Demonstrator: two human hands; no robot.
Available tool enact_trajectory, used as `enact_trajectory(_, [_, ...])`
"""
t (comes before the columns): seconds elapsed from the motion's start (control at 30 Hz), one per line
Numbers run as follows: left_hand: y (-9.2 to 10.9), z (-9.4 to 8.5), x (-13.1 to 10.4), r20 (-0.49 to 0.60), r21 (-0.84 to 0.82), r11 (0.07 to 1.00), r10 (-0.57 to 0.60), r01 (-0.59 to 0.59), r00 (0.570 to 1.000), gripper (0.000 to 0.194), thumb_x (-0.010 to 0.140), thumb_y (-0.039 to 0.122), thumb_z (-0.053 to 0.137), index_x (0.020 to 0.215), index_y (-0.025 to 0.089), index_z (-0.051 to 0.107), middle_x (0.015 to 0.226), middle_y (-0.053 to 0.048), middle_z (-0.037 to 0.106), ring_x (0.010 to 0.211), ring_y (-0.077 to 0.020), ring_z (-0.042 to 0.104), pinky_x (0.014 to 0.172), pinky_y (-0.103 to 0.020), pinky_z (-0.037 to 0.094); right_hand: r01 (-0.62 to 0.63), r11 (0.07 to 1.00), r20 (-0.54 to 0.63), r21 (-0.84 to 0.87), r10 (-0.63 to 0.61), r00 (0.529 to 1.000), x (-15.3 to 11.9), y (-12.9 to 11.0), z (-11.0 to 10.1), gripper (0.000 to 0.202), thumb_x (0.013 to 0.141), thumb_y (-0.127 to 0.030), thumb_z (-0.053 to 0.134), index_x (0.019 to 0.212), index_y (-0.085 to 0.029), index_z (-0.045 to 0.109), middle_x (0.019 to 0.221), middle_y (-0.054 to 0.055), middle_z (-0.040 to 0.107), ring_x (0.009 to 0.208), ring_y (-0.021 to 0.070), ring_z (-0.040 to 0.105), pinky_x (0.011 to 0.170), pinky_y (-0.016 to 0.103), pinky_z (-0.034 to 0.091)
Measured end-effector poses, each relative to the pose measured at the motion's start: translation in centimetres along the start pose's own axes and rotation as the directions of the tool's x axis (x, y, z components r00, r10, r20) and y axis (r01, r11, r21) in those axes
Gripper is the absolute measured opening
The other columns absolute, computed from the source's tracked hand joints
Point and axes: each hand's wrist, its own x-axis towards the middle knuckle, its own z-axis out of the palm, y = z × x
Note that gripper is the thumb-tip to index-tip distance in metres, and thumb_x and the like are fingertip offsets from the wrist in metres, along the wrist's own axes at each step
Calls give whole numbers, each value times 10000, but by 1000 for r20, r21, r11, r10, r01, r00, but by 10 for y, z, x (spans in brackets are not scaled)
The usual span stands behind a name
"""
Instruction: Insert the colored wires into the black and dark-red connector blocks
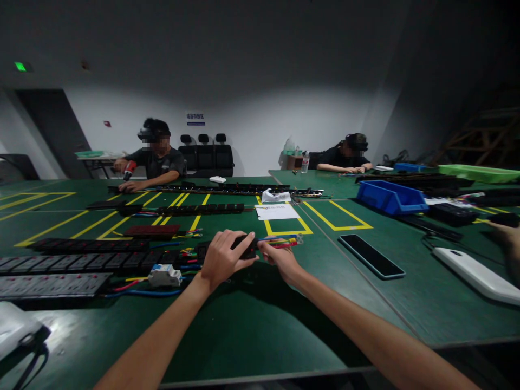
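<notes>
My left hand point(227, 252) is closed around a small black block point(246, 247) above the table, near the end of a long black socket strip point(101, 261). Coloured wires point(286, 240), blue, yellow and red with metal ring ends, come out to the right of the block. My right hand point(280, 260) pinches these wires close to the block. A grey-white circuit breaker point(164, 275) with blue, red and yellow wires lies left of my left wrist. A grey socket strip point(52, 284) is at its left.
On the green table point(260, 336) are a smartphone point(371, 255), a white device point(475, 273), a blue bin point(390, 197) and a white paper point(277, 212). More strips lie farther back. One co-worker holds a red drill point(129, 170); another sits at back right. A hand point(506, 234) shows at the right edge.
</notes>
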Motion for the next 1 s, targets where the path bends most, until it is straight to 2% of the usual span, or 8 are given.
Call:
enact_trajectory(0.33, [-2,2,-1,13,-15,1000,-17,17,1000,518,929,497,617,1336,177,603,1091,-135,681,959,-258,621,787,-384,475,14,1000,-17,-5,-14,1000,1,0,0,334,683,-483,767,714,-187,614,543,-29,552,505,116,492,442,225,321])
enact_trajectory(0.53, [-4,2,-1,7,-11,1000,-27,28,1000,523,925,503,622,1338,184,604,1095,-140,682,956,-259,623,789,-384,481,-7,1000,-76,0,7,997,7,8,-3,323,684,-465,771,711,-180,622,556,-25,566,504,112,498,446,222,341])
enact_trajectory(0.67, [-4,2,-2,10,-3,1000,-26,26,1000,531,921,511,624,1332,175,607,1092,-139,681,949,-259,618,787,-385,478,13,1000,-56,-8,-13,998,8,12,-5,340,679,-478,783,740,-179,634,568,-26,580,505,110,501,445,217,345])
enact_trajectory(1.0, [-2,0,1,-11,16,1000,-12,12,1000,523,919,495,633,1324,165,608,1091,-141,684,942,-258,616,787,-383,474,-2,1000,-92,-5,1,996,7,10,-2,378,658,-518,790,698,-187,612,530,-28,557,473,117,490,433,230,336])
